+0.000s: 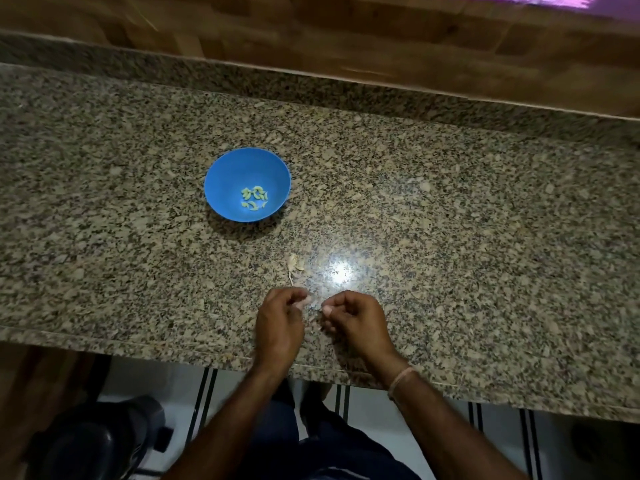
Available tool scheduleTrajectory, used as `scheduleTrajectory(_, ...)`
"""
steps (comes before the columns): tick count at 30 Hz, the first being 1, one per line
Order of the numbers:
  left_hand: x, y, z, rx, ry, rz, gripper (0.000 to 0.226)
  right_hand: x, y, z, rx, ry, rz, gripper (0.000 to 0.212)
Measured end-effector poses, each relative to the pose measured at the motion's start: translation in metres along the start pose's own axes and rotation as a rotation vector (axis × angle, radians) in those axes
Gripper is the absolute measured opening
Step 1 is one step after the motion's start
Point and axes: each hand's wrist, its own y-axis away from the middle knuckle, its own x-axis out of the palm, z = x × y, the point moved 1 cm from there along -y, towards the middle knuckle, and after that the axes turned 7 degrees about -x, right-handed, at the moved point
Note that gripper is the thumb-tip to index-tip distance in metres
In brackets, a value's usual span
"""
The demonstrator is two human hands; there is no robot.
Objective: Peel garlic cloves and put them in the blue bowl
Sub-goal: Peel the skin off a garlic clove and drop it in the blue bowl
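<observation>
A blue bowl (221, 181) stands on the granite counter, with several peeled garlic cloves (254, 197) at its bottom. Closer to me lies the rest of a garlic bulb with its thin stem (294, 265). My left hand (278, 327) and my right hand (356, 320) hover near the counter's front edge, fingers curled and fingertips nearly meeting. A pale garlic clove (305, 301) shows at the left hand's fingertips, pinched there. My right thumb and forefinger are pressed together beside it; what they hold is too small to tell.
The granite counter (450, 220) runs wide to both sides, backed by a wooden wall (346, 36). A bright light glare (341, 271) sits just right of the bulb. Below the counter edge are tiled floor and a dark stool (97, 441).
</observation>
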Motion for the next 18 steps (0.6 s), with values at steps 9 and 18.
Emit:
scheduleTrajectory(9,0.002,0.003,0.003,-0.095,0.209,0.099,0.012,0.010,0.004,0.004,0.142,-0.373,0.039,0.012)
scheduleTrajectory(18,0.000,0.002,-0.004,-0.326,0.373,0.262,0.019,0.014,0.001,0.009,-0.042,-0.277,0.002,0.011)
